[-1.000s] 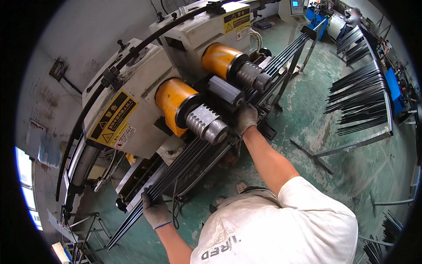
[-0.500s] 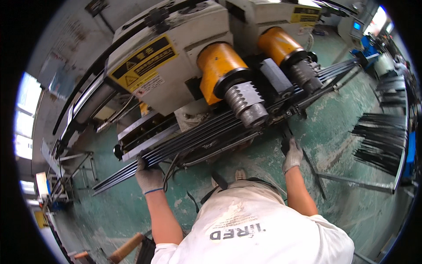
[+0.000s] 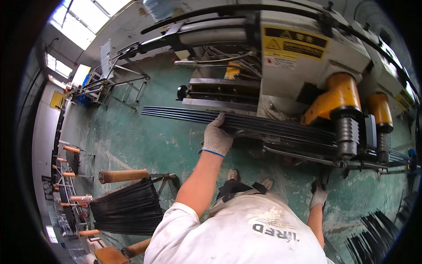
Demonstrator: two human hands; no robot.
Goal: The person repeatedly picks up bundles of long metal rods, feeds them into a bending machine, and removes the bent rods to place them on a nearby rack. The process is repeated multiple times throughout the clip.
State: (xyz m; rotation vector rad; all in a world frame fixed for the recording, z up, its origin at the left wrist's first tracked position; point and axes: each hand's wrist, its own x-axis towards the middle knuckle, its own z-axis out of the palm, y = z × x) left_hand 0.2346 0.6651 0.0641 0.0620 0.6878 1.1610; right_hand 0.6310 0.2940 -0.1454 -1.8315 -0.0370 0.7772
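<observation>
Several long black metal bars [image 3: 184, 115] lie side by side across the front of the machine, their free ends jutting out to the left. My left hand [image 3: 217, 137], in a pale knitted glove with a blue cuff edge, is closed on these bars, its thumb on top and the other fingers mostly hidden. Low on the right, my gloved right hand [image 3: 318, 196] is closed around a narrow dark strip [image 3: 325, 177] below the machine's front rail. How far that strip extends is hard to make out.
A pale machine [image 3: 303, 66] with orange cylinder housings [image 3: 338, 94] and ridged metal ends [image 3: 347, 138] stands ahead. Behind my left arm, a rack with a wooden roller [image 3: 123, 176] carries black rods [image 3: 127, 209]. More black rods [image 3: 373, 235] hang at lower right.
My view has swung left, so the machine sits farther right and the roller rack shows. My left hand stays on the bars; my right hand stays below the rail.
</observation>
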